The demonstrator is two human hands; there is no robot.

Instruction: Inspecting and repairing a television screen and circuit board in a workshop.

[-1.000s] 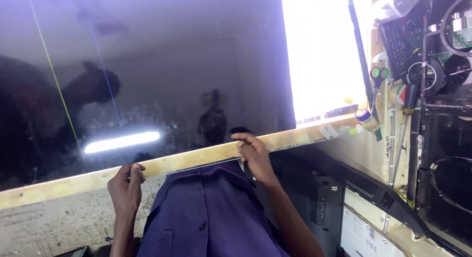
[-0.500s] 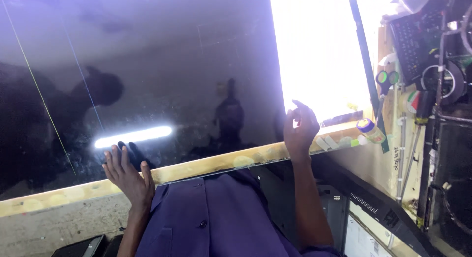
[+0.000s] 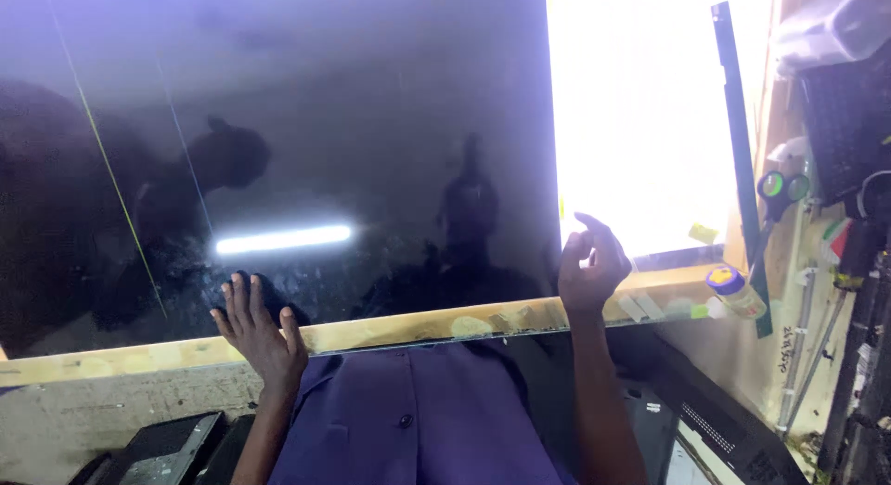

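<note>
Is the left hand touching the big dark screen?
Touching. In the head view the left hand lies flat with its fingers spread on the dark screen, just above the wooden edge.

left hand (image 3: 260, 332): moved up off the yellowish wooden bench edge (image 3: 390, 335), now flat on the large dark glossy screen panel (image 3: 306, 142)
right hand (image 3: 589, 267): lifted off the edge, shifted right, fingers curled at the panel's right side

The one camera sits on my head and looks steeply down, close over the large dark glossy screen panel (image 3: 278, 151), my purple buttoned shirt (image 3: 418, 420) and the long pale wooden bench edge (image 3: 390, 335).
</note>
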